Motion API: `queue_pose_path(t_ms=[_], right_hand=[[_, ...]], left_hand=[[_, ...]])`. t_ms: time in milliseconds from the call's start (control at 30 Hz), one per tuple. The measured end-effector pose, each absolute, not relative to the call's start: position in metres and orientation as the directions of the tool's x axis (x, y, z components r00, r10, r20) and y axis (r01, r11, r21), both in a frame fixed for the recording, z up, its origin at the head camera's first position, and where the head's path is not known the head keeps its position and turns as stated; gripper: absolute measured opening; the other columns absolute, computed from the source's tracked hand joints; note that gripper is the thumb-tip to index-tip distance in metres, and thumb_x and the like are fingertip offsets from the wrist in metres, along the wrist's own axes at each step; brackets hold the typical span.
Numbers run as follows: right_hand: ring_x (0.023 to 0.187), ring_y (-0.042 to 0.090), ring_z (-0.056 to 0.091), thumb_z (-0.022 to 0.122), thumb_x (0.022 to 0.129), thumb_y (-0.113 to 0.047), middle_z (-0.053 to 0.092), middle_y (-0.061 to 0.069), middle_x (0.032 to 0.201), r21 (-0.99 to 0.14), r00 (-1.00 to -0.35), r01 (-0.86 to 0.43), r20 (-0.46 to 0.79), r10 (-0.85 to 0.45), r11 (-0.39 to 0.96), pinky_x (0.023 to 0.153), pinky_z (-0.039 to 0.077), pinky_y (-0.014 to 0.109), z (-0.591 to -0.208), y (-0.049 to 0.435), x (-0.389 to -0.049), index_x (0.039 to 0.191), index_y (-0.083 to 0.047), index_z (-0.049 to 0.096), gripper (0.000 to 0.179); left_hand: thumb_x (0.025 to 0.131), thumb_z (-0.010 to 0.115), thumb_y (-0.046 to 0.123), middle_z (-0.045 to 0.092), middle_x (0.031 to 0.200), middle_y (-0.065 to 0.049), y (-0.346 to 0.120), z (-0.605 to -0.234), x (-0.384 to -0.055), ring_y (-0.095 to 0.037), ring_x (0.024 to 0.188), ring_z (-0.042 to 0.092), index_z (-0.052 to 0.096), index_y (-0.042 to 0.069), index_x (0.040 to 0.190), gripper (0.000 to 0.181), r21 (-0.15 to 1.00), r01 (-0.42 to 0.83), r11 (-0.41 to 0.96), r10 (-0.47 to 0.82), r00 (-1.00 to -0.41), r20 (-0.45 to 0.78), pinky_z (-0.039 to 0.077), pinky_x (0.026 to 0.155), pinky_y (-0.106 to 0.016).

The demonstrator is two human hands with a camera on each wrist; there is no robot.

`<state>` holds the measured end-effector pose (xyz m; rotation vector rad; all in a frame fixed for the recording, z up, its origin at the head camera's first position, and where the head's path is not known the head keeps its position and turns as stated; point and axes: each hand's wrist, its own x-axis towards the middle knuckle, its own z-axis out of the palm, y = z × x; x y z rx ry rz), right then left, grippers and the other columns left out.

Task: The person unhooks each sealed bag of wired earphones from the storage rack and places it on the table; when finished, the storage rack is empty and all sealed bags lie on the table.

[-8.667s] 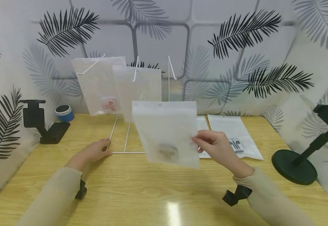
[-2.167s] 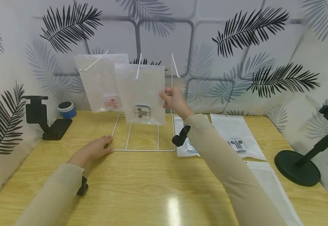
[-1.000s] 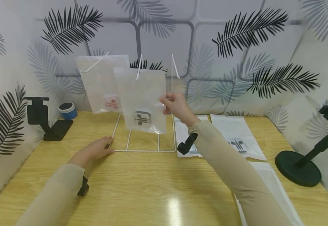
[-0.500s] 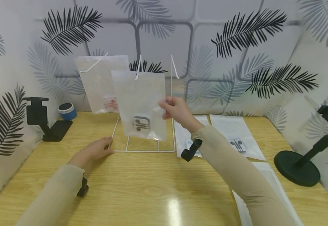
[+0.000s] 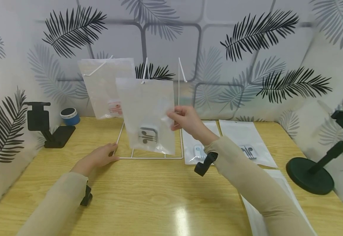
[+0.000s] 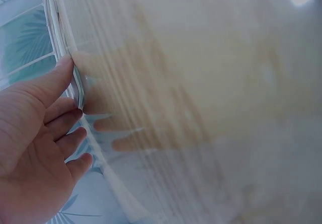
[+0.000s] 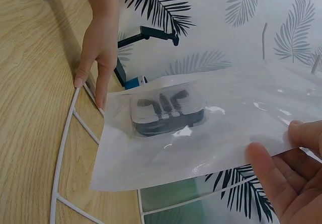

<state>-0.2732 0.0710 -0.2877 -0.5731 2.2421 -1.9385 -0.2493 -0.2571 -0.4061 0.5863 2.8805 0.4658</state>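
The right grip (image 5: 189,122) pinches the right edge of a frosted bag (image 5: 148,105) between thumb and fingers, while the left grip (image 5: 100,155) holds the front left corner of a white wire rack (image 5: 152,158) the same way. A leaf-patterned wall (image 5: 171,49) rises behind a wood-grain bench (image 5: 145,196), on which the rack stands. The frosted bag hangs upright in front of the rack's middle, its top edge at the tip of the middle hook (image 5: 145,70); whether the tip passes through the bag cannot be told. A hanging bag (image 5: 100,87) is on the left hook, its lower right part covered by the frosted one. On the bench, a near white bag (image 5: 193,139) lies just beside the rack's right side, a far white bag (image 5: 239,132) lies to the right of that, and a front bag (image 5: 281,183) is partly hidden under the right sleeve. A round-based black stand (image 5: 310,175) is at the right, a smaller phone stand (image 5: 38,119) at the left, near a blue cylinder (image 5: 69,117). Low inside the frosted bag sits a clear case (image 5: 148,137) of dark earphones; a pinkish case (image 5: 115,108) shows in the hanging one.
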Motion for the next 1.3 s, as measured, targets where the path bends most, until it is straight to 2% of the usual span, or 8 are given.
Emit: queue_pose_path(t_ms=[433,800,1133,1300], right_hand=[[0.057,0.016,0.059,0.058,0.091,-0.008,0.059,0.005,0.073,-0.967,-0.9,-0.238,0.186,-0.395,0.088,0.065,0.055,0.037,-0.283,0.074,-0.258,0.096,0.007,0.063,0.016],[0.061,0.016,0.06,0.056,0.092,-0.008,0.061,0.009,0.084,-0.963,-0.879,-0.254,0.191,-0.437,0.09,0.068,0.055,0.038,-0.283,0.085,-0.241,0.102,0.008,0.062,0.02],[0.062,0.018,0.063,0.057,0.092,-0.008,0.066,0.008,0.081,-0.954,-0.861,-0.278,0.194,-0.47,0.116,0.067,0.055,0.039,-0.289,0.105,-0.225,0.104,0.008,0.063,0.021],[0.062,0.018,0.064,0.057,0.092,-0.007,0.067,0.009,0.085,-0.951,-0.858,-0.283,0.193,-0.476,0.124,0.065,0.055,0.04,-0.294,0.117,-0.217,0.106,0.009,0.062,0.022]], left_hand=[[0.092,0.057,0.026,0.033,0.135,-0.035,-0.256,-0.405,-0.249,-0.05,0.124,0.029,0.037,-0.014,0.132,0.06,0.34,0.35,0.873,0.403,-0.91,-0.1,0.026,0.1,-0.057],[0.092,0.057,0.025,0.033,0.134,-0.036,-0.258,-0.407,-0.25,-0.051,0.123,0.029,0.037,-0.014,0.132,0.059,0.341,0.367,0.866,0.418,-0.904,-0.089,0.026,0.1,-0.057],[0.091,0.058,0.024,0.033,0.133,-0.037,-0.256,-0.405,-0.248,-0.051,0.123,0.029,0.037,-0.015,0.131,0.06,0.344,0.367,0.864,0.418,-0.904,-0.086,0.026,0.1,-0.056],[0.092,0.058,0.024,0.033,0.134,-0.036,-0.254,-0.403,-0.247,-0.051,0.123,0.029,0.037,-0.016,0.131,0.06,0.343,0.36,0.867,0.412,-0.907,-0.09,0.026,0.101,-0.056]])
